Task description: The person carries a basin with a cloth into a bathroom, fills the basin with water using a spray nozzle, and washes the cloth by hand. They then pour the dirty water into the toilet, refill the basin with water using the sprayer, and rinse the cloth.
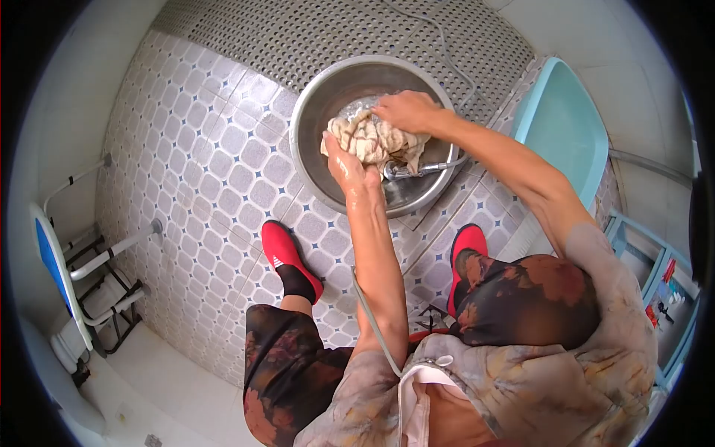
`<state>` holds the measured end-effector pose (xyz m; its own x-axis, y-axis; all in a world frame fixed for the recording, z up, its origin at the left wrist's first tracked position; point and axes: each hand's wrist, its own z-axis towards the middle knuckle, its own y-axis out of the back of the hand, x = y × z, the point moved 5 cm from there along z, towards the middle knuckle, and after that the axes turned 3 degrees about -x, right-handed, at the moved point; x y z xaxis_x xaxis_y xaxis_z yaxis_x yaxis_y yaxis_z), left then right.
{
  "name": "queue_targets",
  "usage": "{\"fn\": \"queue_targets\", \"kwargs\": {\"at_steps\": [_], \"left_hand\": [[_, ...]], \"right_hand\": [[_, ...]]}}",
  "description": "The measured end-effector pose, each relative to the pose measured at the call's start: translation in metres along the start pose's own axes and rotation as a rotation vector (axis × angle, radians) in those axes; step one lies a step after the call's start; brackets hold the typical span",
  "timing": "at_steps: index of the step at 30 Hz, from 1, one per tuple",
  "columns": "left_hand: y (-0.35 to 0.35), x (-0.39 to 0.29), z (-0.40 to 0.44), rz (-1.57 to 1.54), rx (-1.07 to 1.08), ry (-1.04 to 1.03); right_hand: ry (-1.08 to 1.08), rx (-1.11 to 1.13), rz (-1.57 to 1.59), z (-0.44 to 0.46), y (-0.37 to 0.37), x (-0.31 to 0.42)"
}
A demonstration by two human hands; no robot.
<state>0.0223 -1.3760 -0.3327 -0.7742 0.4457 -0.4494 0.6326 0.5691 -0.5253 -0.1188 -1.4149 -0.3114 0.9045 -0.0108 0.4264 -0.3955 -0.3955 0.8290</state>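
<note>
A bunched, wet cream cloth (376, 141) is held over a round metal basin (309, 171) on the floor. My left hand (346, 165) grips the cloth from its near left side, the skin wet. On the far right side, my right hand (408, 112) has its fingers closed on the cloth's upper edge. Below the cloth, a chrome shower head (402, 173) lies inside the basin, its handle crossing the right rim. Water glints behind the cloth. Part of the basin's bottom is hidden by the cloth and hands.
A perforated grey mat (298, 37) lies beyond the basin, with a hose (447, 56) across it. At right, a light-blue tub (566, 127) leans by the wall, near a blue rack (648, 290). A folding chair (56, 261) stands left. My red shoes (287, 249) flank the basin's near side.
</note>
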Motion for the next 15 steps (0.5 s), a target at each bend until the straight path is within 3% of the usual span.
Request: {"fn": "queue_targets", "kwargs": {"at_steps": [2,4,7,8,9,11,12,15], "left_hand": [[0.003,-0.004,0.004,-0.082,0.008,0.014],[0.010,-0.004,0.011,-0.178,0.014,0.027],[0.015,-0.008,0.014,-0.223,0.147,0.045],[0.019,-0.006,0.013,-0.200,0.123,0.068],[0.018,-0.008,0.011,-0.198,0.123,0.064],[0.024,-0.006,0.009,-0.080,-0.004,0.076],[0.031,-0.004,0.012,0.043,-0.010,0.027],[0.047,0.013,0.031,0.035,0.049,0.088]], "right_hand": [[-0.061,0.020,0.166,-0.004,0.003,-0.013],[0.071,0.304,0.442,-0.012,-0.005,-0.010],[0.169,0.415,0.235,-0.018,-0.003,-0.003],[0.182,0.272,0.181,-0.015,0.001,-0.003],[0.186,0.271,0.183,-0.013,-0.002,-0.006],[0.189,-0.005,0.773,-0.009,0.007,-0.015],[0.066,0.031,0.946,-0.013,0.015,-0.009],[-0.068,0.011,0.952,-0.029,0.028,0.025]]}}
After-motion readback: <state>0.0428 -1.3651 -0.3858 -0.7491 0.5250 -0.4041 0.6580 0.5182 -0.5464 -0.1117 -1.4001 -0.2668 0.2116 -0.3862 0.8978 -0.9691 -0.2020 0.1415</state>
